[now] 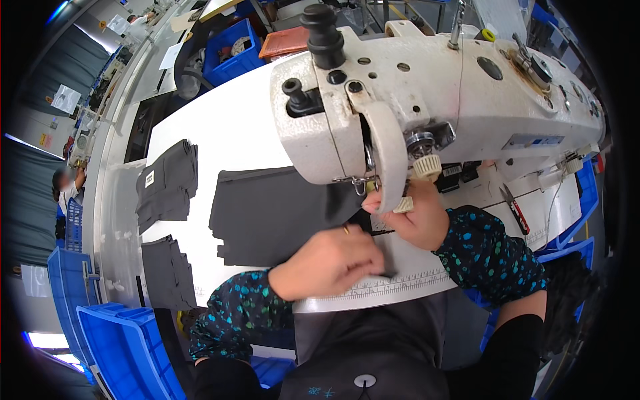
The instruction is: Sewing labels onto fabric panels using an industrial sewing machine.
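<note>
A white industrial sewing machine (pixel 360 107) stands over the white worktable. Beneath its needle area, a dark grey fabric panel (pixel 267 217) lies flat and stretches to the left. My right hand (pixel 420 217) is right beside the needle and presser foot, thumb and fingertips pinched together; what they grip is hidden. My left hand (pixel 330 263) rests over the panel's near right part, slightly blurred, its fingers curled in. A small dark bit shows under those fingertips, too unclear to name.
Two stacks of grey cut pieces, an upper one (pixel 170 180) and a lower one (pixel 167 273), lie at the left. Red-handled snips (pixel 515 210) lie at the right. A ruler strip (pixel 400 285) runs along the front edge. Blue crates (pixel 130 350) stand beside the table.
</note>
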The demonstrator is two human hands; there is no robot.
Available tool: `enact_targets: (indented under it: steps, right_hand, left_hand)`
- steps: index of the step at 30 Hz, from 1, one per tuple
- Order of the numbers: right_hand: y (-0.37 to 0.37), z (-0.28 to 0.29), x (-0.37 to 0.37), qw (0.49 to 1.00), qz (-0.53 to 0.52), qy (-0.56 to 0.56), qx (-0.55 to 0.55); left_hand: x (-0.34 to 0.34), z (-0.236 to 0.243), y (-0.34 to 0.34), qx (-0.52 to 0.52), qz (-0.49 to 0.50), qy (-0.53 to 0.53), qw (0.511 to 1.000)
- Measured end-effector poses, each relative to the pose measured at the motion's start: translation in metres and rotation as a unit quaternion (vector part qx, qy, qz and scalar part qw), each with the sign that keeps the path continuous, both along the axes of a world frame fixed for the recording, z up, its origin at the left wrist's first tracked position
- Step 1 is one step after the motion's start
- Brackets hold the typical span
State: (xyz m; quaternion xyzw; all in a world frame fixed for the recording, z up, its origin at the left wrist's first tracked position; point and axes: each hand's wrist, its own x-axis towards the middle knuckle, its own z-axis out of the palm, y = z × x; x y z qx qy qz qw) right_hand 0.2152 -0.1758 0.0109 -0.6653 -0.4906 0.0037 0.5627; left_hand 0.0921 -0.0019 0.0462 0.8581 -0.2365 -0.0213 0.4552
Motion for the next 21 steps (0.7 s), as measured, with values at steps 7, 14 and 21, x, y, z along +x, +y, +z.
enact_targets:
  steps: [7, 14, 21]
  right_hand:
    - [-0.016, 0.001, -0.004, 0.923, 0.097, -0.353, -0.118]
    - [-0.019, -0.015, -0.025, 0.917, 0.047, -0.371, -0.135]
    - [-0.02, -0.012, -0.029, 0.923, 0.046, -0.351, -0.15]
  left_hand:
    - [0.023, -0.025, 0.029, 0.038, 0.299, 0.025, 0.953]
    - [0.04, -0.017, 0.032, 0.129, 0.295, 0.061, 0.945]
    - [0.045, -0.006, 0.027, 0.192, 0.312, 0.08, 0.927]
